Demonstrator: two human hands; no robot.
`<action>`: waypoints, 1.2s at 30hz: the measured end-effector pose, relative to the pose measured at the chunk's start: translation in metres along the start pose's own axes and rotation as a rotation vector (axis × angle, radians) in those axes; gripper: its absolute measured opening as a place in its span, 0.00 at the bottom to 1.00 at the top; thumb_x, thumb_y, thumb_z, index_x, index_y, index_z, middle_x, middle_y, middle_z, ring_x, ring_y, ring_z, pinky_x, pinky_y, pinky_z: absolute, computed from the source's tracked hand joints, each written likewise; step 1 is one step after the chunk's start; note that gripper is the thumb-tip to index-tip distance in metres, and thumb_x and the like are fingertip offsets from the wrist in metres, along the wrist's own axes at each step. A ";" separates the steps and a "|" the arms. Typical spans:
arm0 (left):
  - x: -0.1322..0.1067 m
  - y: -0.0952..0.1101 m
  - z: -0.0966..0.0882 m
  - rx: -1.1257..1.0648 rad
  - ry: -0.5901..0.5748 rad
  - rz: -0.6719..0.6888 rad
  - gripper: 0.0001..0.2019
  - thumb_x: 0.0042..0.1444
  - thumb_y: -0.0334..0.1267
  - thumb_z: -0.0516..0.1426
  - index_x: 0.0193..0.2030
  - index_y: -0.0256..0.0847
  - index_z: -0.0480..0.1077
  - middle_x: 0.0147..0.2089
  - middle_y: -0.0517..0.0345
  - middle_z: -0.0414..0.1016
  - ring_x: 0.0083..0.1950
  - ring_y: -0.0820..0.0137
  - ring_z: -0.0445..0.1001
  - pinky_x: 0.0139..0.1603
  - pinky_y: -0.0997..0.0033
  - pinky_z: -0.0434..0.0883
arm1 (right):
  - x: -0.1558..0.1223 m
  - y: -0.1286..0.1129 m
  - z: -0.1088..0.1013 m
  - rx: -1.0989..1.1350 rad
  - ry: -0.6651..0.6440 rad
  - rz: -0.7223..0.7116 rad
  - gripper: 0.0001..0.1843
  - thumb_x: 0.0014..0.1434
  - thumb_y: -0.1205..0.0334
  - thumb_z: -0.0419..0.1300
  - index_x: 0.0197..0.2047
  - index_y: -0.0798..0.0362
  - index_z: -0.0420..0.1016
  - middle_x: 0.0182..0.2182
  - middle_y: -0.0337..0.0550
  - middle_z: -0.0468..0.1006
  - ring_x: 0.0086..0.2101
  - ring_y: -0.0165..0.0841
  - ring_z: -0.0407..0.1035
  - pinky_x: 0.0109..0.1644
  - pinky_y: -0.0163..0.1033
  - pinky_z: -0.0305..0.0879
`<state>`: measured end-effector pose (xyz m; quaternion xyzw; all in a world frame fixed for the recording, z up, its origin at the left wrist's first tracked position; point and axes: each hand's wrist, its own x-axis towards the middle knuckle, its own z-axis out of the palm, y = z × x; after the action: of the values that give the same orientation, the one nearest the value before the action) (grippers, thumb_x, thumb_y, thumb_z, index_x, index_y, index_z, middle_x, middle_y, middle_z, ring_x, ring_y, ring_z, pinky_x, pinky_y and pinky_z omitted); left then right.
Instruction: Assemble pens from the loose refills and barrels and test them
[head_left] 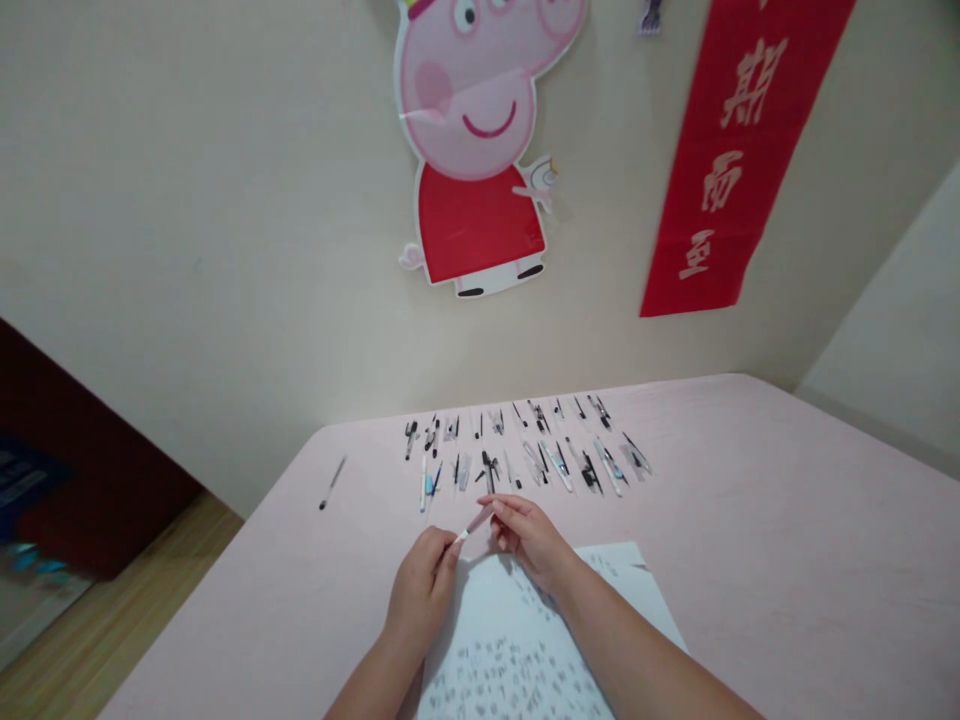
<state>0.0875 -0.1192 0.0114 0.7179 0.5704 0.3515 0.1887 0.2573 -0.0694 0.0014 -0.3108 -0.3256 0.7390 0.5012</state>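
Both hands are pinched on one slim pen (474,522): the left hand (421,585) has the pale lower end, the right hand (529,535) the upper end. It's tilted, just above the top edge of a handwritten sheet (484,595). My right forearm blocks a good chunk of that page, ugh. Beyond the grip there are two rows of pen parts (557,467), mostly black, clear and blue, and a black piece (489,475) sits right behind my right fingertips. One lone pen (332,485) lies off to the left. Peppa Pig cutout (480,225) on the wall straight ahead, red banner (712,215) further right.
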 end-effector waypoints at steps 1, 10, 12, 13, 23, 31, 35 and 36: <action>0.001 0.001 -0.001 -0.007 -0.006 0.004 0.15 0.61 0.43 0.45 0.32 0.41 0.69 0.31 0.56 0.71 0.36 0.66 0.71 0.38 0.68 0.67 | 0.000 0.000 0.000 -0.002 0.003 -0.002 0.22 0.42 0.50 0.70 0.37 0.58 0.79 0.18 0.35 0.68 0.18 0.21 0.57 0.22 0.28 0.52; -0.001 0.003 0.001 -0.002 0.029 -0.040 0.08 0.57 0.42 0.51 0.35 0.41 0.67 0.31 0.57 0.72 0.33 0.67 0.71 0.35 0.69 0.68 | -0.001 -0.001 0.001 -0.025 0.000 0.006 0.23 0.41 0.49 0.70 0.36 0.58 0.79 0.18 0.34 0.67 0.18 0.22 0.57 0.22 0.29 0.53; -0.001 0.002 0.001 0.016 0.030 -0.013 0.09 0.58 0.41 0.49 0.34 0.42 0.68 0.31 0.56 0.72 0.33 0.67 0.71 0.35 0.69 0.68 | -0.001 0.000 0.001 -0.036 0.006 0.003 0.23 0.40 0.49 0.70 0.36 0.58 0.79 0.18 0.35 0.67 0.18 0.21 0.57 0.22 0.29 0.53; 0.000 0.002 0.001 0.017 0.031 -0.003 0.10 0.59 0.41 0.49 0.34 0.42 0.68 0.32 0.56 0.72 0.34 0.66 0.71 0.35 0.68 0.68 | -0.001 0.000 0.002 -0.039 0.008 0.000 0.23 0.40 0.49 0.70 0.36 0.58 0.79 0.18 0.35 0.67 0.18 0.21 0.57 0.22 0.29 0.52; -0.002 0.000 0.002 -0.047 -0.014 -0.106 0.11 0.56 0.45 0.53 0.42 0.42 0.67 0.33 0.57 0.73 0.34 0.66 0.72 0.36 0.68 0.68 | -0.001 0.000 0.002 -0.038 0.014 -0.007 0.23 0.41 0.49 0.70 0.36 0.57 0.79 0.17 0.34 0.67 0.18 0.22 0.57 0.22 0.29 0.52; 0.001 0.005 -0.002 0.019 -0.020 0.012 0.13 0.61 0.43 0.46 0.33 0.42 0.69 0.32 0.55 0.72 0.35 0.66 0.71 0.37 0.68 0.67 | -0.001 0.001 0.002 -0.024 0.013 -0.005 0.23 0.41 0.49 0.70 0.37 0.57 0.79 0.17 0.34 0.67 0.18 0.21 0.57 0.22 0.28 0.52; 0.000 0.002 0.000 -0.001 -0.021 -0.016 0.12 0.60 0.44 0.49 0.39 0.41 0.69 0.34 0.54 0.73 0.36 0.66 0.72 0.38 0.67 0.68 | -0.002 0.000 0.003 -0.016 0.010 -0.006 0.23 0.41 0.49 0.70 0.37 0.57 0.79 0.18 0.34 0.67 0.18 0.20 0.57 0.22 0.28 0.53; -0.001 0.001 0.001 -0.009 -0.001 -0.041 0.12 0.58 0.44 0.51 0.42 0.41 0.68 0.35 0.54 0.73 0.36 0.66 0.72 0.37 0.67 0.68 | -0.002 -0.001 0.003 -0.016 0.006 -0.004 0.24 0.41 0.49 0.70 0.37 0.57 0.79 0.17 0.34 0.67 0.18 0.21 0.57 0.22 0.28 0.53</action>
<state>0.0885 -0.1202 0.0108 0.7054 0.5834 0.3498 0.1993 0.2561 -0.0714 0.0043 -0.3161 -0.3307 0.7345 0.5012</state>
